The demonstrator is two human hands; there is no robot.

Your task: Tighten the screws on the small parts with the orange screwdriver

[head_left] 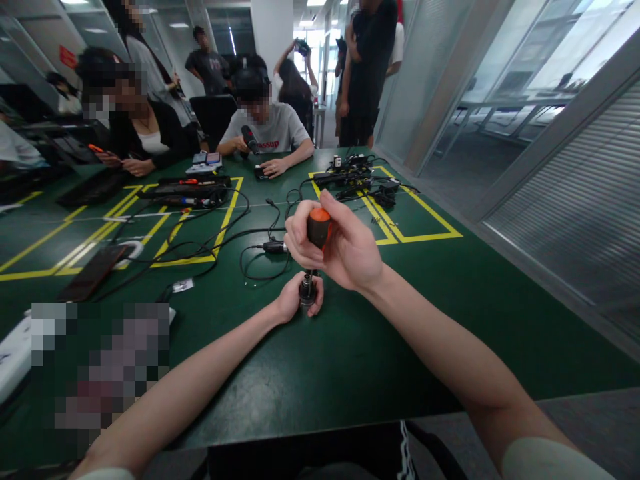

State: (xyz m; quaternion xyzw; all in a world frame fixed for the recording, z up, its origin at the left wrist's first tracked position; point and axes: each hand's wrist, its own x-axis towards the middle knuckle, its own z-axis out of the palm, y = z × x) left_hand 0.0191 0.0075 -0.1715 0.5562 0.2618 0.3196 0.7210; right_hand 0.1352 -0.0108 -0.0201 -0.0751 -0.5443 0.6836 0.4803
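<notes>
My right hand [353, 250] is wrapped round the orange and black handle of a screwdriver [319, 230], which points down. Below it, my left hand [289, 300] grips a small black cylindrical part [307, 293] close to the green tabletop. The screwdriver's shaft runs down to the top of this part, though I cannot make out exactly where its tip sits. Just behind my hands lies a black cable with a thick connector [273, 247].
Black cables and adapters [350, 175] pile up at the far right. Tools fill a black tray [187, 190] at the far left. A dark phone [95, 272] and white power strip [17, 363] lie nearer left. Across the table, a person [270, 127] holds a black tool.
</notes>
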